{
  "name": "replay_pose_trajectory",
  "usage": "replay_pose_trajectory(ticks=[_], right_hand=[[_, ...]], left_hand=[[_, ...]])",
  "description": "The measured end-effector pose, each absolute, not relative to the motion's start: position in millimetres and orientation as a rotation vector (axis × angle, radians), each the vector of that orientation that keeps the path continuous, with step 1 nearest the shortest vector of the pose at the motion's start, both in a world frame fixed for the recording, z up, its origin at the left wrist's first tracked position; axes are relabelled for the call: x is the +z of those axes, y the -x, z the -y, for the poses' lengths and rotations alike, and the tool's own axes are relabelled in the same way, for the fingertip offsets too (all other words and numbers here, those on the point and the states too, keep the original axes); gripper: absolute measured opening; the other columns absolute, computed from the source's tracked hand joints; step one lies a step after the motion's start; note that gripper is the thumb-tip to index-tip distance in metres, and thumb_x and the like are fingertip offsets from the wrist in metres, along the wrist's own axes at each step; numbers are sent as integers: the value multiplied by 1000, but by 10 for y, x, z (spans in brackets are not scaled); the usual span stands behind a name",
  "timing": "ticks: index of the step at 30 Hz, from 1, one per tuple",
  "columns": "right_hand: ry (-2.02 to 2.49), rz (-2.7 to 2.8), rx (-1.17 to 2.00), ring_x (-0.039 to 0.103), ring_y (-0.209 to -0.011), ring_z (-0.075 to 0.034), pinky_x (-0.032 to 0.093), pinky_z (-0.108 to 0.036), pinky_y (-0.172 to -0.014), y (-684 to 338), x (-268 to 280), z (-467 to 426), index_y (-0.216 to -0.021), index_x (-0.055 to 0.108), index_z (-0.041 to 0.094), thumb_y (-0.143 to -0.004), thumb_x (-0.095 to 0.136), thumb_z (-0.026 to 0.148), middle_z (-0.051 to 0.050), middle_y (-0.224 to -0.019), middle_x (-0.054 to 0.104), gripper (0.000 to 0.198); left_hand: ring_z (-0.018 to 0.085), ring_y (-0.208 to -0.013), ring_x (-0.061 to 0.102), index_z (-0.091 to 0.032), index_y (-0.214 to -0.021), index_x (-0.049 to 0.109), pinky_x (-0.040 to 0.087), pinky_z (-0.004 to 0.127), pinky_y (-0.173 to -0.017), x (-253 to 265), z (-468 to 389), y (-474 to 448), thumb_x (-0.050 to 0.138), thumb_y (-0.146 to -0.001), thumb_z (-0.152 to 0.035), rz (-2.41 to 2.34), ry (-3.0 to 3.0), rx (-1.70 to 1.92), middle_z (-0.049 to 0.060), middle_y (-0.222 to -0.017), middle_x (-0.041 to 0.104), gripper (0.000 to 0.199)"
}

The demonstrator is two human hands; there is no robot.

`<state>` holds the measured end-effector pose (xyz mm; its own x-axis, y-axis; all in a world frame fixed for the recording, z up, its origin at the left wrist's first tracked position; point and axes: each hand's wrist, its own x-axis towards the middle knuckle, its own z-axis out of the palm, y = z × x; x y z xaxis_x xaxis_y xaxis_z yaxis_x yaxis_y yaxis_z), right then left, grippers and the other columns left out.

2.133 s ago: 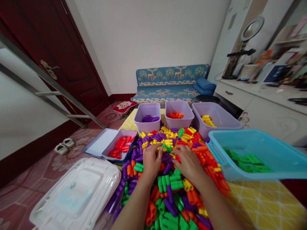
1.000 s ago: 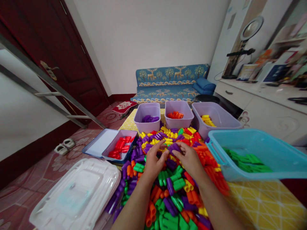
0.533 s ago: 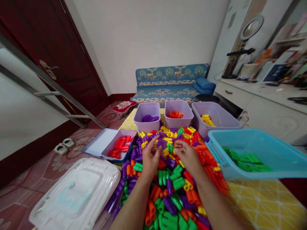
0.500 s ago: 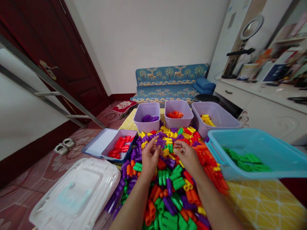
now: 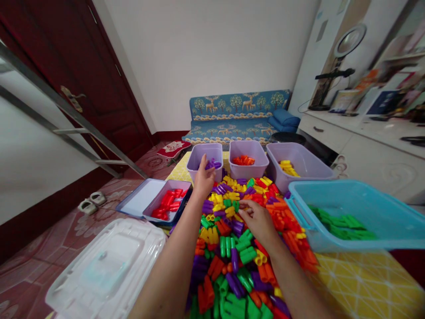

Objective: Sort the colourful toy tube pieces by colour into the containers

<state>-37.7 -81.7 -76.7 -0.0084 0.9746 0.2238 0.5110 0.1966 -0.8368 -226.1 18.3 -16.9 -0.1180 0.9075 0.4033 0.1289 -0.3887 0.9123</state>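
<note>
My left hand (image 5: 204,178) reaches over the front edge of the left lilac bin (image 5: 193,165), its fingers apart and nothing visible in them. Purple plastic tube blocks (image 5: 213,164) lie inside that bin, partly hidden by my fingers. Low over the mixed pile, my right hand (image 5: 257,217) has bent fingers with a gap at the thumb. Its fingertips are beside a green tube block (image 5: 235,205); whether they touch it I cannot tell. Yellow tube blocks (image 5: 219,199), plus orange, red, green and purple ones, spread beneath both arms.
Orange pieces sit in the middle lilac bin (image 5: 249,170), yellow ones in the right lilac bin (image 5: 282,177). A blue tub (image 5: 332,186) at right holds green pieces. At left are an open case (image 5: 133,201) with red pieces and a white lid (image 5: 109,261).
My left hand has moved forward and left, from above the pile to the left lilac bin. My right hand stays low over the pile, its fingers slightly more bent.
</note>
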Motion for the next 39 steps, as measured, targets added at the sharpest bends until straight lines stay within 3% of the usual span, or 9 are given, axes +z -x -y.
replay_pose_trajectory(ticks=[2,6,11,17,23,27,32,36,39], right_hand=[[1444,1655,689,68,-76,-21,53,-36,-73,381,-760,820,-109,66,15,-80,57,25,-8,-90,73,31],[1451,1678,665,68,-79,-19,53,-34,-75,392,-762,822,-108,67,17,-80,57,23,-7,-96,73,30],[1447,1691,668,68,-79,-18,53,-32,-75,398,-764,826,-105,67,19,-80,57,23,-6,-100,73,27],[1439,1677,677,68,-79,-18,53,-32,-74,400,-766,828,-104,67,20,-80,57,24,-5,-99,73,27],[1413,1648,685,68,-75,-18,53,-32,-73,403,-792,817,-101,67,20,-79,57,23,-4,-92,72,25],[1395,1595,692,67,-72,-18,53,-31,-69,403,-788,818,-99,64,19,-80,56,26,-4,-88,71,22],[1354,1520,680,66,-72,-18,52,-30,-68,413,-714,845,-84,62,19,-84,57,39,-5,-84,70,20],[1238,1572,759,64,-70,-17,49,-27,-67,442,-588,896,-77,65,20,-83,60,36,-2,-75,69,19],[1177,1683,865,64,-71,-16,48,-26,-66,464,-456,958,-79,68,20,-80,63,31,-1,-77,70,12]], left_hand=[[25,-114,63,-21,-144,39,55,35,-89,-237,-186,2205,56,-74,-3,-1149,-1706,1528,16,-146,44,75],[26,-117,59,-18,-129,57,48,43,-101,-415,-8,2084,53,-77,-4,-1222,-2103,1373,13,-129,60,54],[28,-127,51,-19,-134,53,41,44,-108,-610,121,2024,56,-72,-3,-1414,-2288,1020,14,-137,53,65],[30,-109,60,-19,-107,72,45,49,-99,-582,127,2019,60,-68,0,-1489,-2192,980,14,-112,65,46],[20,-88,65,-22,-82,78,50,38,-92,-510,129,2005,50,-62,8,-1311,-2007,1058,4,-84,72,46],[16,-71,66,-18,-82,77,54,30,-75,-547,104,2000,52,-61,6,-1170,-1778,1127,2,-76,74,40],[15,-69,67,-14,-93,75,54,25,-64,-558,107,1961,65,-68,-12,-1005,-1440,1256,6,-84,76,27],[14,-69,66,-15,-104,70,53,24,-64,-537,107,1907,72,-68,-26,-925,-1202,1369,7,-89,75,38],[12,-70,66,-16,-111,66,53,23,-65,-479,62,1891,71,-69,-27,-878,-1062,1456,7,-92,74,44]])
